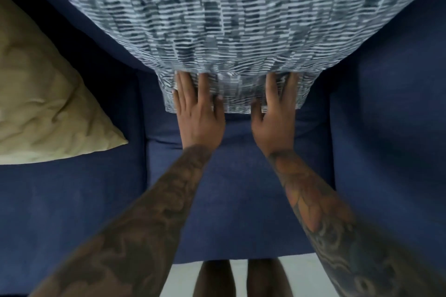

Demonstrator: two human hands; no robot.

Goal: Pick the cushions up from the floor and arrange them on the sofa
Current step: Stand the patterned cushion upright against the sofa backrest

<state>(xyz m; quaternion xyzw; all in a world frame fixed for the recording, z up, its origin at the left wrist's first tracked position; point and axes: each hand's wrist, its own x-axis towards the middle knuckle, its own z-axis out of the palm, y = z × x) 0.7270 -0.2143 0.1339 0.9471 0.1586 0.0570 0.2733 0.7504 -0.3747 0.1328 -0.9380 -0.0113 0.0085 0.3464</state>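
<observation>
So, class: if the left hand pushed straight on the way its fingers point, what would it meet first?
The left hand already lies flat on the patterned cushion, so it meets that at once. Behind it is probably the sofa back, though depth is unclear.

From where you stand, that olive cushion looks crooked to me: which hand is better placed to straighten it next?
Left. The left hand lies nearer the olive cushion, which sits at the sofa's left side. The right hand would have to cross over. Both press flat on the patterned cushion.
</observation>
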